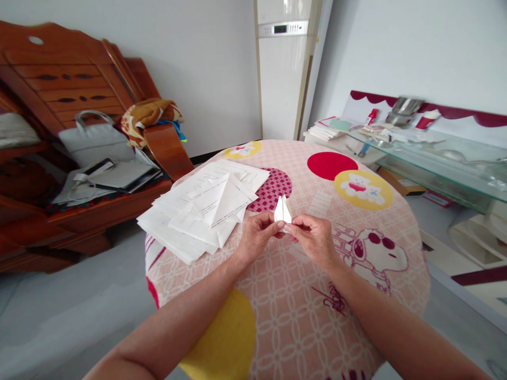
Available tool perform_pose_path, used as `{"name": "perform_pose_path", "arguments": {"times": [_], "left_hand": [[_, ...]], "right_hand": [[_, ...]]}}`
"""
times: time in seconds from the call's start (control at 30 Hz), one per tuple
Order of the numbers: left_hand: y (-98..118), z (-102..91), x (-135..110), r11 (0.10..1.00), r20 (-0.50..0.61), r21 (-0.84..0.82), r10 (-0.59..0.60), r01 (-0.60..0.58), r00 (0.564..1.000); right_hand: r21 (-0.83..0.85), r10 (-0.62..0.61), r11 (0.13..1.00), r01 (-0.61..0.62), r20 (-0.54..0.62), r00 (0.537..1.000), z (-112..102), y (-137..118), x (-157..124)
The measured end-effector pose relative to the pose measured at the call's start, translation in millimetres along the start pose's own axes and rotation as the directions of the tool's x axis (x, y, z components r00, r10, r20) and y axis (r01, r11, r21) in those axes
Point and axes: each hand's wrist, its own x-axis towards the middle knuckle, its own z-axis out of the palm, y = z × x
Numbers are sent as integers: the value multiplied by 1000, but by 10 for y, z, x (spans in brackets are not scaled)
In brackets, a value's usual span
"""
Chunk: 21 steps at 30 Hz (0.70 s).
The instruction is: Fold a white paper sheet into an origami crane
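A small folded white paper piece [282,210] with two pointed tips stands up above the table, pinched from both sides. My left hand [256,236] is closed on its lower left edge. My right hand [312,238] is closed on its lower right edge. Both hands hover just over the round table [301,316], which wears a pink patterned cloth. A loose pile of white paper sheets [198,208], some folded into triangles, lies on the table's left side, a little left of my left hand.
A wooden bench [59,174] at left holds a white bag [93,140], papers and a rolled blanket. A tall white appliance [283,68] stands at the back wall. A glass shelf [431,158] with cups and books runs along the right.
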Motion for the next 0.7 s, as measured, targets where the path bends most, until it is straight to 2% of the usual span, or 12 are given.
{"name": "perform_pose_path", "arguments": {"times": [0.13,0.23,0.37,0.5,0.7], "left_hand": [[-10,-26,-3,998,16,42,53,-54,998],[31,-42,-27,966,10,219,140,-139,990],[120,-48,-65,872,60,439,211,-216,976],[168,-56,-77,826,144,505,207,-252,968],[214,-72,-82,851,232,479,113,-215,966]], "right_hand": [[75,21,997,-28,93,995,-40,-22,21],[117,1,993,-12,94,996,-88,-72,42],[187,-36,982,24,61,997,-156,-119,57],[176,-70,983,51,108,992,-203,-73,63],[150,-48,988,27,137,989,-227,-64,64]]}}
